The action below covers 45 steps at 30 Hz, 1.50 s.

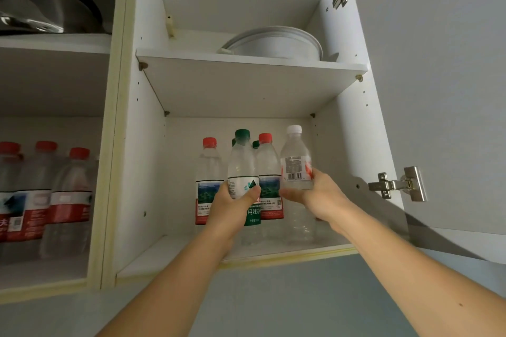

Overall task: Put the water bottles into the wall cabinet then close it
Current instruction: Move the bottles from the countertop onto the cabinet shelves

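Note:
My left hand (232, 206) grips a green-capped water bottle (242, 169) by its label, upright over the lower shelf (175, 252) of the open wall cabinet. My right hand (315, 194) grips a white-capped water bottle (295, 161) just to its right, also upright inside the cabinet. Behind them stand two red-capped bottles (209, 172) (269, 172), with more green caps partly hidden at the back. The cabinet door (443, 90) is swung open on the right.
The upper shelf (246, 82) carries a round white pan (276, 42). The left compartment holds several red-capped bottles (71, 200) below and a metal pot lid (41, 5) above. Door hinges (397, 185) stick out on the right side.

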Available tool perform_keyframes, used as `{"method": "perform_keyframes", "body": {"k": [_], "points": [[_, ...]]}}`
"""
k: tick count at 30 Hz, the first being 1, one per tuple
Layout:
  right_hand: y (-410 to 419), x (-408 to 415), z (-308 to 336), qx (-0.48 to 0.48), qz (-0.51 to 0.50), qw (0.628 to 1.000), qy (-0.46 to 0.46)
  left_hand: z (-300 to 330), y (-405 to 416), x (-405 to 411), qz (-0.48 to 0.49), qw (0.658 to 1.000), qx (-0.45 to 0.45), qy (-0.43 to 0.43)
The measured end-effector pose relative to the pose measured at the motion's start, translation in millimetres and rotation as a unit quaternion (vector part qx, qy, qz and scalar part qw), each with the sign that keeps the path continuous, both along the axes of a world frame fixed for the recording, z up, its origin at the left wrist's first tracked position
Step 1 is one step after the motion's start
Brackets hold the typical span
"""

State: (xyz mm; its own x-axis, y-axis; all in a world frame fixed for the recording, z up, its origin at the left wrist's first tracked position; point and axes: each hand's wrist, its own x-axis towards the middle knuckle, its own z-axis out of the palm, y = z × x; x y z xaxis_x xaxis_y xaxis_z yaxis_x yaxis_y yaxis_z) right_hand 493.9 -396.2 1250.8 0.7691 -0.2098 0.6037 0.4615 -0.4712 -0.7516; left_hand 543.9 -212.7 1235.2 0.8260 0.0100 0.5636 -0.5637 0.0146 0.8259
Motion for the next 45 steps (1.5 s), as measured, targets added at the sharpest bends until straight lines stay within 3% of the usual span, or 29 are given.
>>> {"method": "perform_keyframes", "body": {"k": [7,12,16,20,23,26,29,35,40,45], "points": [[-5,5,-4,-0.016,-0.028,0.999,-0.012,3,-2,-3,0.028,0.999,0.039,-0.008],[-2,-7,-6,-0.061,-0.057,0.997,0.001,8,7,-21,0.091,0.986,0.138,-0.013],[-1,-21,-18,-0.086,-0.099,0.991,0.015,-6,25,-45,0.179,0.955,0.213,-0.097],[19,-46,-40,-0.108,-0.192,0.967,-0.128,-14,51,-82,0.202,0.922,0.224,-0.242],[42,-70,-68,-0.130,-0.159,0.950,-0.236,-33,71,-108,0.180,0.908,0.223,-0.305],[64,-85,-112,-0.164,-0.116,0.942,-0.268,-67,88,-128,0.152,0.899,0.237,-0.335],[82,-93,-163,-0.179,-0.078,0.959,-0.205,-111,102,-139,0.131,0.898,0.266,-0.324],[108,-114,-288,-0.199,-0.029,0.979,0.018,-233,125,-149,0.083,0.924,0.309,-0.210],[134,-150,-406,-0.250,0.032,0.941,0.228,-369,149,-168,0.023,0.918,0.390,-0.069],[153,-183,-505,-0.258,0.097,0.879,0.390,-486,175,-196,-0.041,0.845,0.517,0.128]]}}
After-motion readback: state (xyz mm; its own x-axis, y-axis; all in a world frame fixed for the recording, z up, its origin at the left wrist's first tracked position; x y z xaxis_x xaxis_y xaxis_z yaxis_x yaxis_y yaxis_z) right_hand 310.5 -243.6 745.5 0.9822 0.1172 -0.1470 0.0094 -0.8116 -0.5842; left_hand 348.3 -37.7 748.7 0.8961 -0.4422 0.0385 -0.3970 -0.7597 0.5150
